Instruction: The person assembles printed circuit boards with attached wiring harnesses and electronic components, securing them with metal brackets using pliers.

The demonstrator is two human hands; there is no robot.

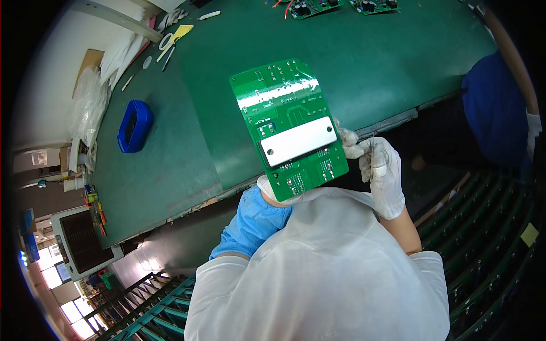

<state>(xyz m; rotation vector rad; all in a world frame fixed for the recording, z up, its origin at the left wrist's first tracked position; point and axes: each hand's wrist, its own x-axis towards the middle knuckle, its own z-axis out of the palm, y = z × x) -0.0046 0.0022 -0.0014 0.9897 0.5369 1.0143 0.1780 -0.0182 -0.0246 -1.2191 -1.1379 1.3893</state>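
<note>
A green circuit board (304,108) is held up in front of me, its solder side showing, with a white metal plate (298,141) across its lower half. My left hand (348,141), in a whitish glove, reaches beneath the board; most of it is hidden, and its fingers show past the right edge. A blue sleeve (250,221) covers that forearm. Just right of the board, my right hand (384,176), gloved in white, is closed with thumb and fingers pinched beside the left fingertips. Whatever the pinch holds is too small to make out.
The green-topped table (193,113) carries a blue tray (135,126) with dark small parts at left. More circuit boards (313,7) lie at the far edge. A yellow brush (182,32) and a tape roll (166,41) lie far left. Another person in blue (495,108) is at right, beside dark racks.
</note>
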